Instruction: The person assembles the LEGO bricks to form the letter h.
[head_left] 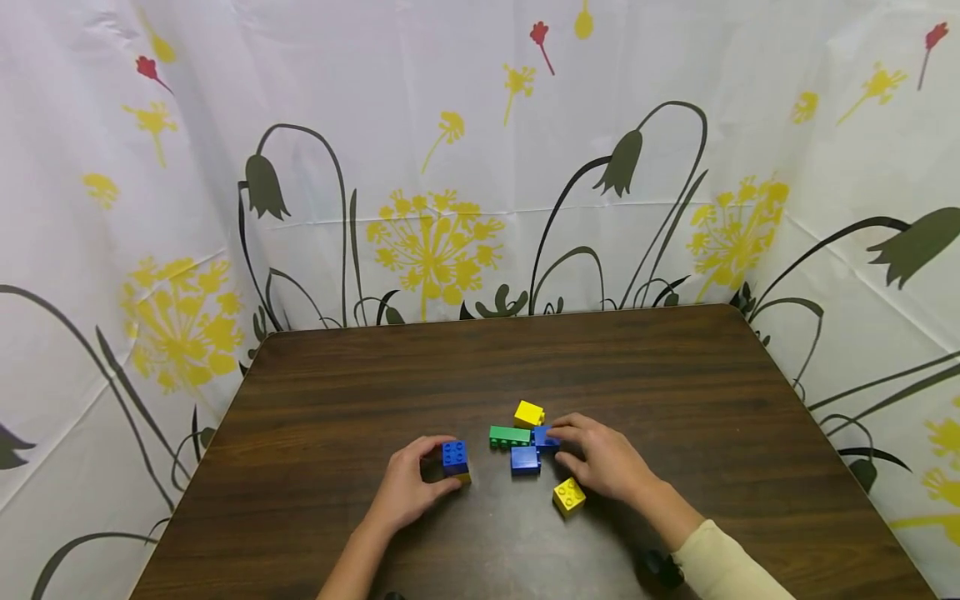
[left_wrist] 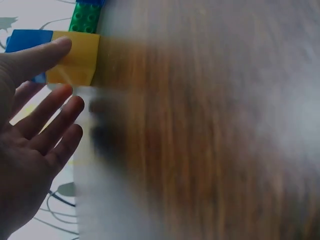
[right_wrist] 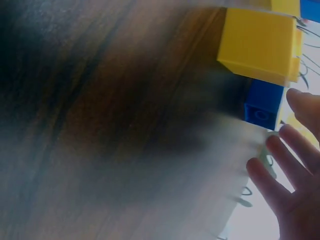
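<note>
My left hand (head_left: 408,487) pinches a blue toy brick (head_left: 454,452) stacked on a yellow brick (left_wrist: 80,57), thumb on one side. In the left wrist view its other visible fingers are extended. My right hand (head_left: 600,460) reaches over another blue brick (head_left: 542,442), index fingertip at its top and thumb beside its near corner. The right wrist view shows the thumb at that brick's edge and the fingers spread. A green brick (head_left: 508,437) lies left of this blue brick, and a further blue brick (head_left: 525,461) in front.
One yellow brick (head_left: 528,413) lies behind the green one; another yellow brick (head_left: 568,497), studs up, sits near my right wrist. All are on a dark wooden table (head_left: 360,375). A white flowered curtain (head_left: 465,167) hangs beyond the table's far edge.
</note>
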